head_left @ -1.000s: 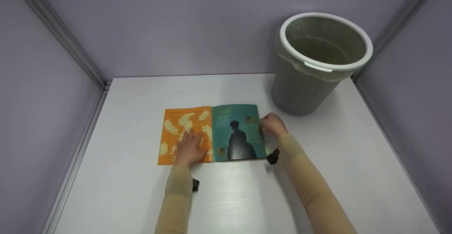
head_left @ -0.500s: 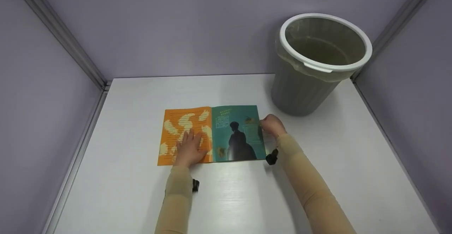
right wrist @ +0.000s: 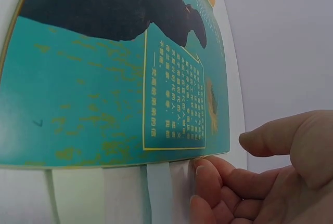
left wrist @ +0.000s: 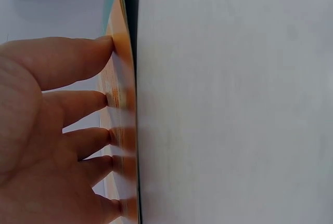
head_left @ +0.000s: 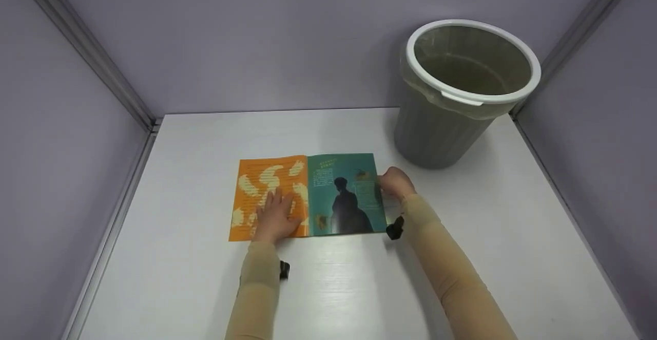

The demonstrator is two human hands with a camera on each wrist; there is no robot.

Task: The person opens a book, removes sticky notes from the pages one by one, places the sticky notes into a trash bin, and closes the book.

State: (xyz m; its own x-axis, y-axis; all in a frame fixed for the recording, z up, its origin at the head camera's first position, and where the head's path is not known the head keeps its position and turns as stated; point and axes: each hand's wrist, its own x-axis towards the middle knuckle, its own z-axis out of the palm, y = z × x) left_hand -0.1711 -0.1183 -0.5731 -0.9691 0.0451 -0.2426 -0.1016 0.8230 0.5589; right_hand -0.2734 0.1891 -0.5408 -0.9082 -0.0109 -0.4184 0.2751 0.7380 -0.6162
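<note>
An open magazine (head_left: 345, 163) lies on the table, its left page orange with cream patches, its right page teal with a dark silhouetted figure. My left hand (head_left: 275, 216) rests spread on the orange page; in the left wrist view its fingertips (left wrist: 110, 137) press the paper. Beside the right page edge is my right hand (head_left: 396, 182). In the right wrist view its fingers (right wrist: 208, 182) are curled, the index touching the page edge, while the thumb stands apart. A pale green strip (right wrist: 79, 195) and a pale blue strip (right wrist: 159, 193) stick out along that edge.
A grey bin (head_left: 436, 134) with a white rim and a clear liner stands behind and right of the magazine, near my right hand. The white table (head_left: 328, 288) is bounded by pale walls at the back and sides.
The teal page's top edge and my right hand have come slightly lower in the head view. My left hand holds its place.
</note>
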